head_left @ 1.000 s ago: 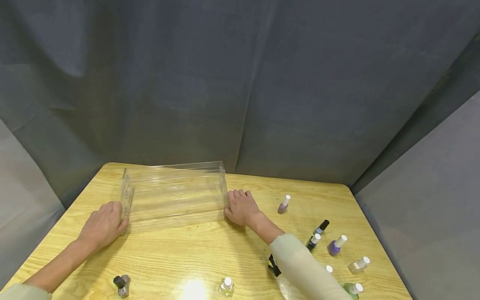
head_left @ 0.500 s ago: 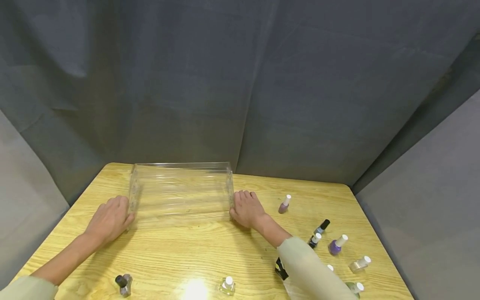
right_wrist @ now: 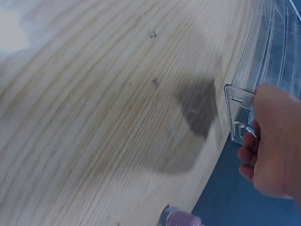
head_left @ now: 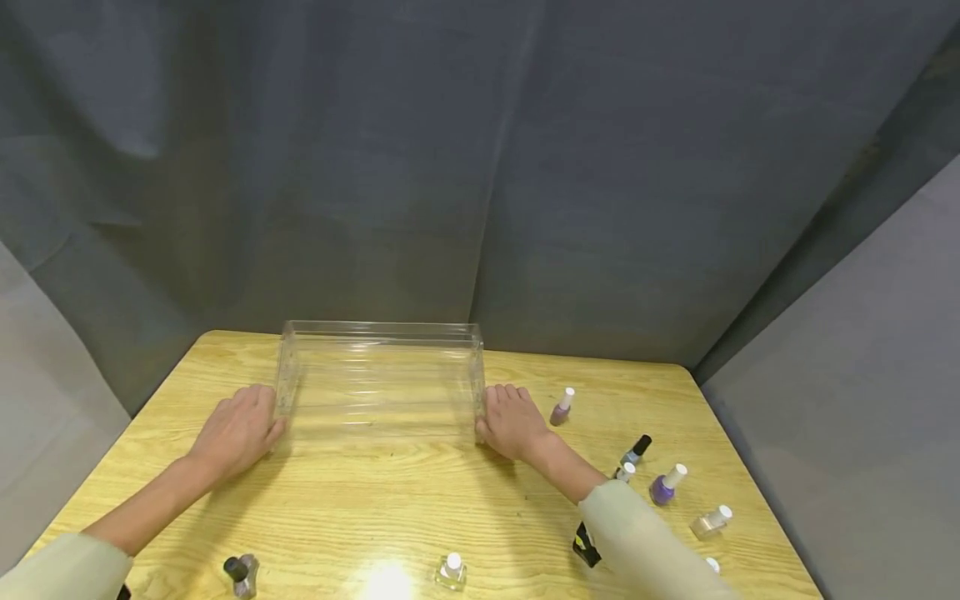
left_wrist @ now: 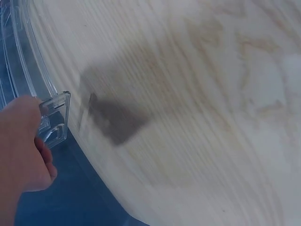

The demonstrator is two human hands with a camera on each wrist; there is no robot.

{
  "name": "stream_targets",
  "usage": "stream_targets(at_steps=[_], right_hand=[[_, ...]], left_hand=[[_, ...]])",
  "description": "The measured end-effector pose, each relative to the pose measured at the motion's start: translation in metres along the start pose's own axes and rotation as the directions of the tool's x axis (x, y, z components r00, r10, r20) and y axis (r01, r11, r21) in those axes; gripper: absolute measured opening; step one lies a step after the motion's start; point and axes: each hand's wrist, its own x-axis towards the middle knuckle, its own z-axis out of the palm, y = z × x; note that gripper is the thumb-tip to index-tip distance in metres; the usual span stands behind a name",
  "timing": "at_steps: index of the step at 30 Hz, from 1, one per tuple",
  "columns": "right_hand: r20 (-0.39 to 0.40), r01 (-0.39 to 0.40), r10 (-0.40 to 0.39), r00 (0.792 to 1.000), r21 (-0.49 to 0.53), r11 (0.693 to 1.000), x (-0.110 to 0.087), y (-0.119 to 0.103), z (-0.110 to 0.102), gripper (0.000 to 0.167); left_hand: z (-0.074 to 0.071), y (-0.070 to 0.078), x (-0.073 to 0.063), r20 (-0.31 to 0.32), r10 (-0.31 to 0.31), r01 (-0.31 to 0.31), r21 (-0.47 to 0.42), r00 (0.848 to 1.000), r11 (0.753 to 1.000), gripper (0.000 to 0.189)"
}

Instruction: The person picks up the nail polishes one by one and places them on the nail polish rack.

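Note:
A clear acrylic tiered rack (head_left: 382, 340) is at the back left of the wooden table, its long side roughly along the back edge. My left hand (head_left: 238, 429) grips its left end and my right hand (head_left: 516, 423) its right end. In the left wrist view, the left hand (left_wrist: 23, 146) has its fingers curled round the transparent end panel (left_wrist: 67, 115) of the rack. The right wrist view shows the right hand (right_wrist: 275, 141) holding the opposite end panel (right_wrist: 229, 110) in the same way. Fingertips are partly hidden.
Several nail polish bottles stand rightward: mauve (head_left: 559, 413), blue with black cap (head_left: 636, 450), purple (head_left: 662, 492), pale beige (head_left: 708, 524). Nearer the front are a glittery black-capped bottle (head_left: 243, 577) and a clear white-capped bottle (head_left: 451, 573). Grey curtain (head_left: 375, 167) hangs behind the table.
The rack has shifted right and turned from a slant to nearly parallel with the back edge. Both hands have moved right with it, keeping their hold on its ends.

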Motion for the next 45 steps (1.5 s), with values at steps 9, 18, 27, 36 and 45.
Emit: stream_targets(at_steps=[9,18,27,36,45], right_hand=[[0.007,-0.020,0.020,1.000,0.029,0.999,-0.016,0.017,-0.003,0.023],[-0.005,-0.032,0.032,0.999,0.030,0.999,-0.031,0.027,-0.008,0.022],[-0.080,0.042,-0.045,0.996,-0.039,0.998,-0.040,0.030,-0.007,0.023],[-0.110,0.045,-0.048,0.993,-0.026,0.999,-0.047,0.030,-0.004,0.024],[0.020,-0.041,0.041,0.999,-0.013,0.999,-0.047,0.028,-0.005,0.025]], left_hand=[[0.007,0.016,0.016,0.021,0.027,-0.026,-0.012,0.999,1.000,0.028],[0.011,0.034,0.027,0.045,0.038,-0.037,-0.023,0.998,0.999,0.026],[0.018,0.039,0.027,0.039,0.050,-0.050,-0.020,0.998,0.999,0.024],[0.020,0.047,0.022,0.057,0.063,-0.061,-0.037,0.996,0.997,0.026],[0.026,0.048,0.021,0.048,0.066,-0.065,-0.028,0.997,0.998,0.028]])
